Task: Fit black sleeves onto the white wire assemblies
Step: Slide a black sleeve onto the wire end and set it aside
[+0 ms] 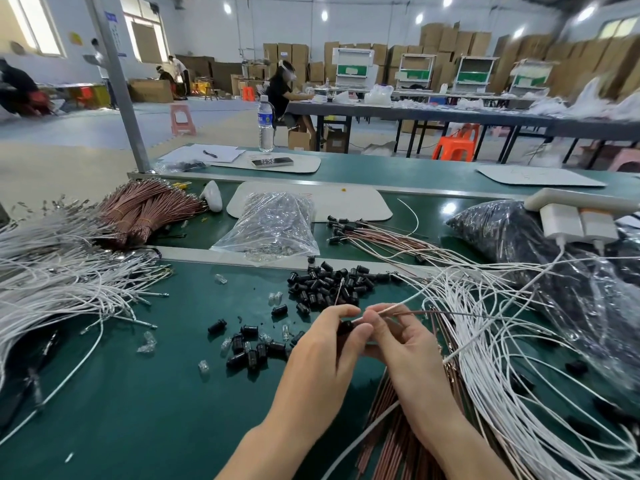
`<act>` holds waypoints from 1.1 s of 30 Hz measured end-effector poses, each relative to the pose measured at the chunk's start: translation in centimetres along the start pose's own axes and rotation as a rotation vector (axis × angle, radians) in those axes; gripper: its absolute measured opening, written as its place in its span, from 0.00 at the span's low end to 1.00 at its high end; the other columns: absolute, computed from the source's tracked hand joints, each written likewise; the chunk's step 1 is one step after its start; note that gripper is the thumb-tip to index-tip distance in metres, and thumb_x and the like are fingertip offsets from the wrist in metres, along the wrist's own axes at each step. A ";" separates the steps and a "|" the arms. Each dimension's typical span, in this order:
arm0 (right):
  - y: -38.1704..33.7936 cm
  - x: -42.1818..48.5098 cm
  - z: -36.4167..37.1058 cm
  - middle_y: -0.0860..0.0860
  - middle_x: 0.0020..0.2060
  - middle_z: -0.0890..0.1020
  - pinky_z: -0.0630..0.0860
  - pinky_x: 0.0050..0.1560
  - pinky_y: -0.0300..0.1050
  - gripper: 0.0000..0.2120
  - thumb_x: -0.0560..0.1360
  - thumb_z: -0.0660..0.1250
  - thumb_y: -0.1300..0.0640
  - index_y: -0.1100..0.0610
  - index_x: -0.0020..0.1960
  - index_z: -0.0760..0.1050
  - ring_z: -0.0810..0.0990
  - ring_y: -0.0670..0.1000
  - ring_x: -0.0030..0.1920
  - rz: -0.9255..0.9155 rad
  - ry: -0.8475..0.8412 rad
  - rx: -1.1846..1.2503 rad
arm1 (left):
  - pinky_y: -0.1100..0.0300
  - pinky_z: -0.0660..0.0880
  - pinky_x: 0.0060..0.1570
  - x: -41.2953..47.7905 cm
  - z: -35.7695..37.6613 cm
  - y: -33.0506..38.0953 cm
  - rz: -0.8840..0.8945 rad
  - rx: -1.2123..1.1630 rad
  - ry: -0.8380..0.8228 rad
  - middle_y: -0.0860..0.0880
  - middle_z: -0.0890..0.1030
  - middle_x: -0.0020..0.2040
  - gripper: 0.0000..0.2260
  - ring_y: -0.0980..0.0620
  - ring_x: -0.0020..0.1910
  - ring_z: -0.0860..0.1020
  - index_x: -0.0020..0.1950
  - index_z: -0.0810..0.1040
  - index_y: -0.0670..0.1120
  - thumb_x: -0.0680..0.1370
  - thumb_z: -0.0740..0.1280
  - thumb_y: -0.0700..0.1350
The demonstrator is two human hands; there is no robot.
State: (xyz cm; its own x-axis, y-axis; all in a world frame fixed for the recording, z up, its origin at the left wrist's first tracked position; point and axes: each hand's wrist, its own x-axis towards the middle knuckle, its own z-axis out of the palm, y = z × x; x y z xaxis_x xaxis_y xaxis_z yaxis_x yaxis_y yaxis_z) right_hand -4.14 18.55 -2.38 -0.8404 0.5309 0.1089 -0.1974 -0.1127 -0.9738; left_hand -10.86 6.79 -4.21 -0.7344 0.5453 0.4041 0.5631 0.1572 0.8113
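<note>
In the lower centre of the frame a black sleeve is pinched by the thumb and curled fingers of the left hand; a white wire is pinched in the fingertips of the right hand, its end at the sleeve's mouth; threading is judged to be in hand; whether the tip is inside cannot be told; next, alignment and a steady push are called for; spare sleeves are heaped just above.

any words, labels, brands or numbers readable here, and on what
No text can be read.
Label on the water bottle: print blurred.
blue wall sign: too small.
yellow wall sticker: blurred.
cardboard boxes: no legible print.
</note>
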 end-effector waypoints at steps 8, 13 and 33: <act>0.8 0.3 -0.2 0.56 0.41 0.87 0.82 0.45 0.43 0.15 0.75 0.66 0.50 0.61 0.50 0.77 0.86 0.55 0.44 -0.049 0.099 -0.047 | 0.75 0.72 0.39 0.2 0.3 0.4 -0.013 -0.116 -0.025 0.66 0.83 0.44 0.06 0.67 0.41 0.81 0.57 0.74 0.57 0.85 0.58 0.53; 1.3 0.4 -0.1 0.59 0.44 0.87 0.83 0.49 0.46 0.19 0.76 0.65 0.49 0.66 0.54 0.76 0.87 0.57 0.47 -0.027 0.079 0.013 | 0.74 0.70 0.34 0.5 0.0 0.1 -0.048 -0.138 0.029 0.64 0.82 0.40 0.03 0.65 0.34 0.78 0.55 0.74 0.58 0.84 0.61 0.51; 1.7 0.3 -0.2 0.58 0.50 0.87 0.82 0.48 0.41 0.14 0.77 0.65 0.50 0.62 0.51 0.74 0.86 0.58 0.53 0.001 -0.095 0.108 | 0.51 0.72 0.48 0.1 -0.2 0.1 -0.137 0.257 0.074 0.54 0.76 0.34 0.27 0.50 0.45 0.72 0.42 0.68 0.51 0.78 0.39 0.68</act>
State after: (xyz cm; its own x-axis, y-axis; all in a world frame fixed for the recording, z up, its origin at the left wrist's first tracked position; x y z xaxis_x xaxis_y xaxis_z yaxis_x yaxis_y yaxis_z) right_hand -4.58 18.69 -4.03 -0.8838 0.4491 0.1310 -0.2452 -0.2060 -0.9473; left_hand -10.96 6.72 -4.01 -0.8305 0.4448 0.3352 0.5272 0.4335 0.7308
